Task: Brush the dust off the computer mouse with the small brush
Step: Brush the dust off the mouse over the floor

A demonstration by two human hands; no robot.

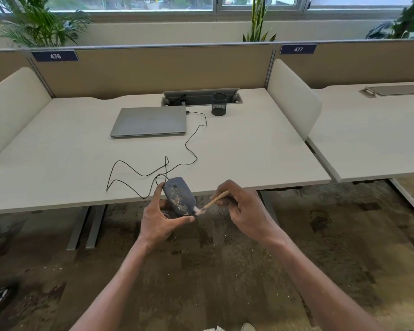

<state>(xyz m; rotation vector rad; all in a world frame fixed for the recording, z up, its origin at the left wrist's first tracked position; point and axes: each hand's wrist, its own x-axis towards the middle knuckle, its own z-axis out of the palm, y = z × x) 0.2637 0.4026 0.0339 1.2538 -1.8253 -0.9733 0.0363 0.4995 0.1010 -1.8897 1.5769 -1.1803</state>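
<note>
A dark grey wired computer mouse [178,195], speckled with pale dust on its back, is lifted just off the desk's front edge. My left hand [157,217] grips it from the left and below, thumb under its rear end. My right hand [240,206] pinches a small brush [213,202] with a wooden handle. The pale bristles touch the mouse's rear right edge, close to my left thumb.
The mouse's black cable [175,163] loops over the white desk [249,158] to a closed grey laptop [150,121]. A black mesh pen cup [219,104] stands by the cable hatch. Beige partitions bound the desk. Patterned carpet lies below, with a shoe tip [247,327].
</note>
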